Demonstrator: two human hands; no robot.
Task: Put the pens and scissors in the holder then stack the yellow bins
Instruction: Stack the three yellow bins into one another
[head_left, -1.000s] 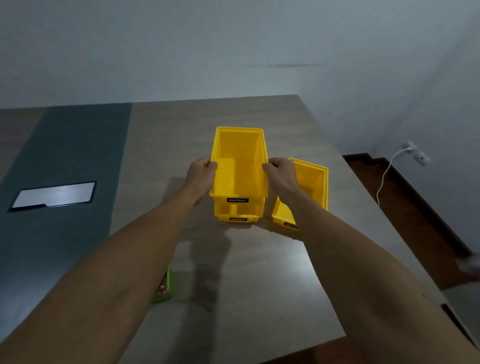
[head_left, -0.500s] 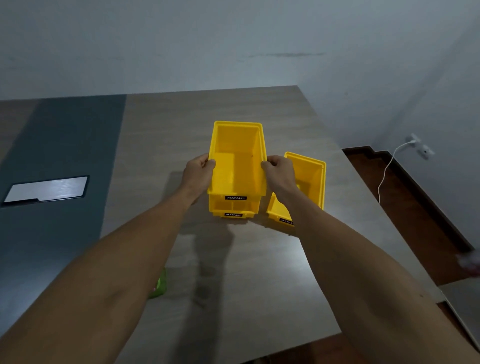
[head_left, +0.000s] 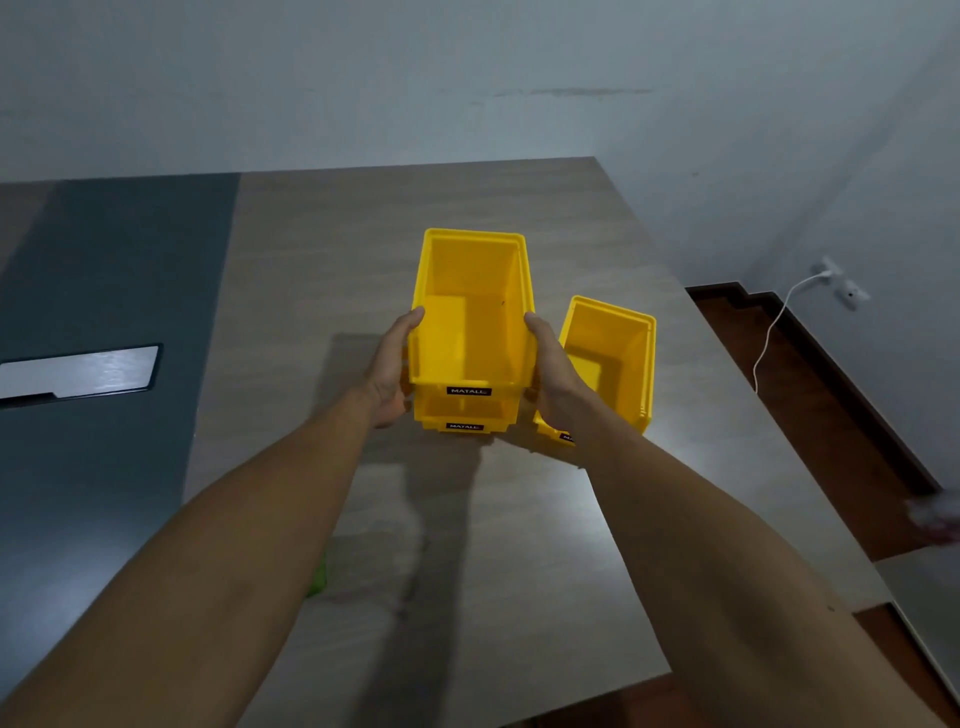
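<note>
Two yellow bins are stacked in the middle of the table. The top bin (head_left: 470, 332) sits nested on the lower bin (head_left: 462, 415), both with black labels facing me. My left hand (head_left: 392, 369) lies flat along the stack's left side and my right hand (head_left: 550, 364) along its right side. Fingers are straight, with fingertips touching the top bin's walls and no thumb over the rim. A third yellow bin (head_left: 613, 358) stands tilted just right of my right hand. No pens or scissors show.
The wooden table (head_left: 519, 545) ends close on the right, with a brown floor below. A small green object (head_left: 318, 577) peeks out under my left forearm. A dark strip with a silver plate (head_left: 78, 371) runs on the left. A white cable (head_left: 774, 332) hangs from a wall plug.
My thumbs have come off the top bin's rim and both hands have flattened against the stack's sides. The top bin has settled onto the lower one.
</note>
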